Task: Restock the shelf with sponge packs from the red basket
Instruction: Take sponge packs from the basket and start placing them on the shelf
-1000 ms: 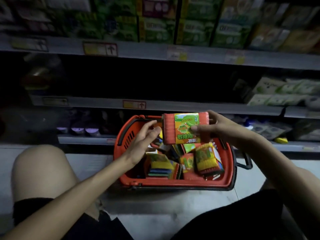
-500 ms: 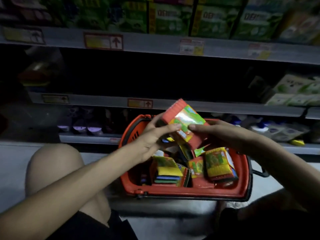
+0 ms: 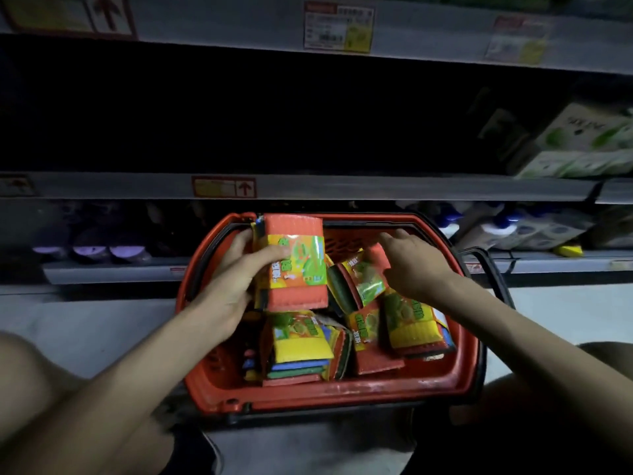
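A red basket (image 3: 329,394) stands on the floor in front of me, holding several sponge packs with orange, yellow, blue and green layers. My left hand (image 3: 236,279) grips an orange sponge pack (image 3: 294,267) with a green and yellow label, held upright above the basket's left half. My right hand (image 3: 411,265) hovers palm down over another sponge pack (image 3: 359,279) in the basket, fingers spread, holding nothing. The dark shelf bay (image 3: 274,114) behind the basket looks bare.
The shelf edge (image 3: 308,188) with a price tag runs just above the basket. Purple-lidded jars (image 3: 92,248) stand on the lower shelf at left, white bottles with blue caps (image 3: 507,228) at right. Green and white packs (image 3: 582,145) fill the middle shelf's right end. My knees flank the basket.
The orange pack passed from my right hand to my left and now stands upright. My right hand let go and dropped toward the packs in the basket. The view moved closer.
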A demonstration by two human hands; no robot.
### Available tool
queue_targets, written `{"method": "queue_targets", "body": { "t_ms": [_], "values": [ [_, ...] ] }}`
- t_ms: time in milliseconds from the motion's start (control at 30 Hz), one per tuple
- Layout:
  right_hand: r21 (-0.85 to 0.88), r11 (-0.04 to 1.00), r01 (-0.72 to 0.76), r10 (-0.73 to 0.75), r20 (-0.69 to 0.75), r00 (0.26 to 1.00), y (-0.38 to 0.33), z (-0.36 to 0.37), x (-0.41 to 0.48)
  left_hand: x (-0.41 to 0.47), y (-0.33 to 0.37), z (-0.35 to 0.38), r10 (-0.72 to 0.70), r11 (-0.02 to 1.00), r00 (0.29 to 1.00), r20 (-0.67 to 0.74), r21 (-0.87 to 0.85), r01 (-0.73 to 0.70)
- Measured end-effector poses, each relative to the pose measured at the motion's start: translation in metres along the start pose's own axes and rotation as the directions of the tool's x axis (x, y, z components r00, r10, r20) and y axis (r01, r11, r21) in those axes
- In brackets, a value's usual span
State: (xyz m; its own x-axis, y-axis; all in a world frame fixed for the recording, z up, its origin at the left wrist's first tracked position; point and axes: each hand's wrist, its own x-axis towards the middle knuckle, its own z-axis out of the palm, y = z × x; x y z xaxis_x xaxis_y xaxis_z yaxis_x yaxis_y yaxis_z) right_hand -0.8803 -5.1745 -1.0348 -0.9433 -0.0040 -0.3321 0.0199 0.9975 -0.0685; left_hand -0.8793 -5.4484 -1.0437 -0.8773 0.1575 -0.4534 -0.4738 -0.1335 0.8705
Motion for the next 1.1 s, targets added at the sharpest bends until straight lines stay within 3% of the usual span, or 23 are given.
{"method": "queue_targets", "body": {
  "t_ms": [167,333,533,633,700,967,1100],
  "values": [
    [0.263,0.957,-0.125,0.06,0.244,0.968,0.014,0.016,0.021,0.0,-0.017,-0.01,-0.153,0.985,0.988,-0.006,-0.084,0.152],
    [0.603,0.776,-0.185,0.008,0.284,0.959,0.004,0.012,0.018,-0.003,-0.021,-0.02,-0.21,0.964,0.978,0.012,-0.162,0.209],
    [0.635,0.765,-0.111,-0.005,0.179,0.984,-0.021,0.015,0.012,-0.015,-0.02,-0.02,-0.219,0.961,0.974,0.047,-0.162,0.224],
    [0.5,0.862,-0.086,0.0,0.17,0.985,-0.025,0.016,0.012,-0.017,-0.024,-0.021,-0.209,0.966,0.977,0.031,-0.148,0.211],
    [0.491,0.863,-0.121,0.031,0.188,0.982,-0.027,0.016,0.008,-0.019,-0.024,-0.021,-0.21,0.967,0.978,0.019,-0.142,0.21],
    [0.729,0.663,-0.169,0.055,0.177,0.983,-0.024,0.005,-0.016,-0.032,-0.006,-0.016,-0.224,0.957,0.974,0.028,-0.185,0.226],
    [0.873,0.462,-0.156,0.151,0.096,0.984,-0.016,-0.008,-0.027,-0.039,0.005,-0.02,-0.19,0.955,0.98,0.053,-0.222,0.197]
  ]
}}
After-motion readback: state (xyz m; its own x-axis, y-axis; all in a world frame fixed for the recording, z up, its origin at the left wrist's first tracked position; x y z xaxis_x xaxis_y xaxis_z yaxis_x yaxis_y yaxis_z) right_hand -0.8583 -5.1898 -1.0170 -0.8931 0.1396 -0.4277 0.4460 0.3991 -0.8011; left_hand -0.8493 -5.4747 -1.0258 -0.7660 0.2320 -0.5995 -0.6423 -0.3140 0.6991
